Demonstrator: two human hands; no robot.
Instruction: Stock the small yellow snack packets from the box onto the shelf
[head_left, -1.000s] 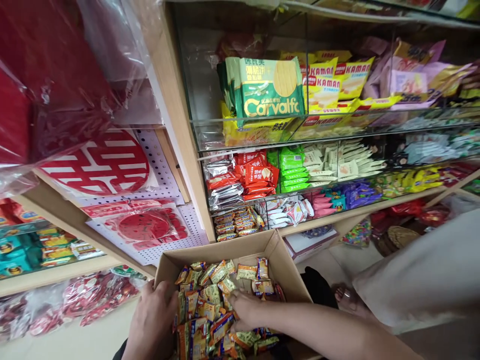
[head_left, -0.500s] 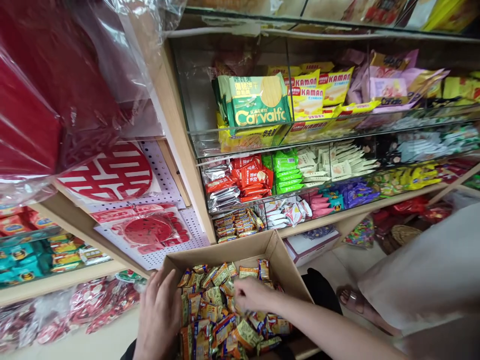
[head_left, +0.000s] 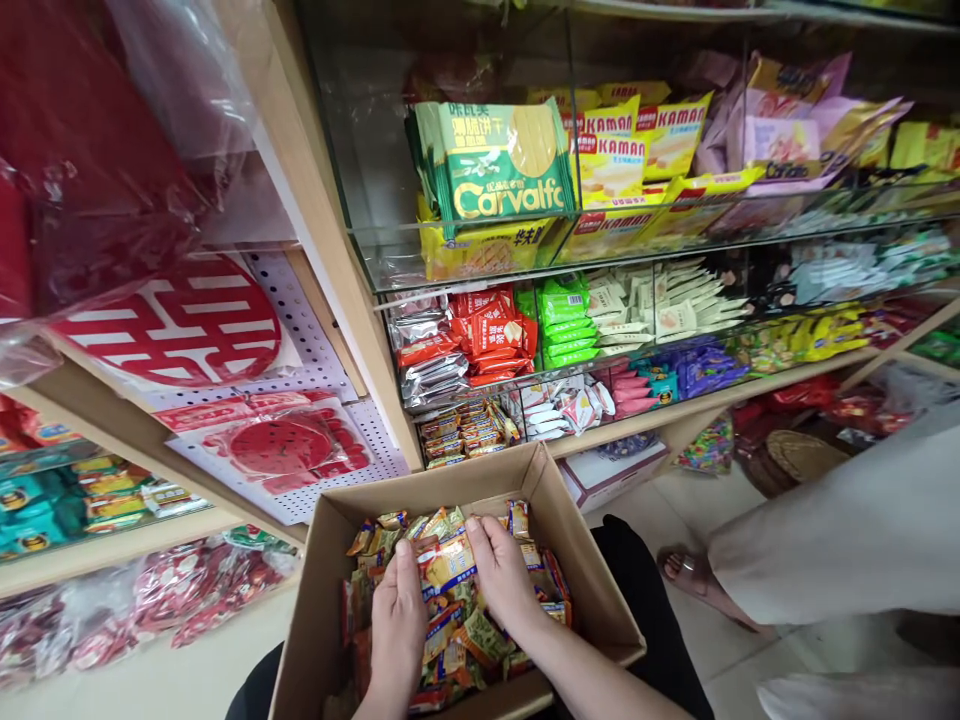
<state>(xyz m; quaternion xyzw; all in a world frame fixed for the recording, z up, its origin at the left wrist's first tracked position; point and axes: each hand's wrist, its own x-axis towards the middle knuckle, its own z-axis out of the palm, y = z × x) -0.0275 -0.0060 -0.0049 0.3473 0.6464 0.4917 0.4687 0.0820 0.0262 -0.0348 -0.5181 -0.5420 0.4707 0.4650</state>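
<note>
Blue-edged snack packets [head_left: 448, 562] are, in the head view, held level over the middle of the cardboard box [head_left: 435, 488], somewhat nearer its far edge than its near one. The left hand [head_left: 397, 615] is closed on their left end and the right hand [head_left: 501, 575] on their right end, both thumbs uppermost; the other fingers are partly hidden, and how many packets lie between the hands I cannot tell. Beneath, a heap of loose packets [head_left: 484, 640] spreads from the box's left wall to its right wall, lying at many angles below the rim. Just beyond the far edge of the box, stacked packets [head_left: 459, 437] of similar wrapping lie in rows at the left end of the lowest glass compartment, above the shelf's wooden front edge [head_left: 697, 406]. Judging by this, the handling looks partway along: the held packets seem lined up and gripped, while those in the heap remain unsorted and make up most of the box's visible contents. The held packets are over the box, apart from the shelf. Whether the stacked rows are complete cannot be told, since the box's far wall may hide their lower part.
</note>
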